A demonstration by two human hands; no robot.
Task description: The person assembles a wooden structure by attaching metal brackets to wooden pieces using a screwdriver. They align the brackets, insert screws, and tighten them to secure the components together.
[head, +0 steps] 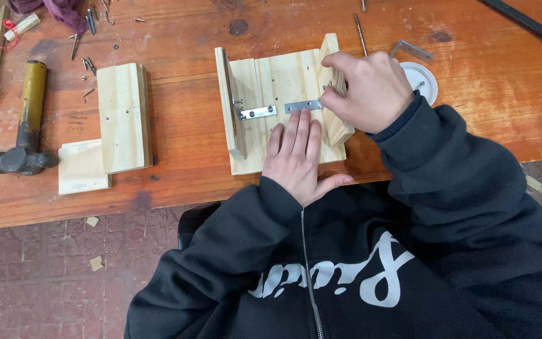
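Left hand (297, 157) flat, released, pinning the pine base board (277, 94) mid-bench. Right hand (365, 91) pinches a screw at the right angle bracket (303, 105). Keep upright square, screw straight.

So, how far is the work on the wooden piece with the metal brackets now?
Done, it seems: the left upright board stands on the base board, with a screwed bracket at its foot. In hand: the left hand lies flat on the base, and the right hand pinches at the second bracket by the right upright board. Left: two loose boards lie unused beside the hammer.
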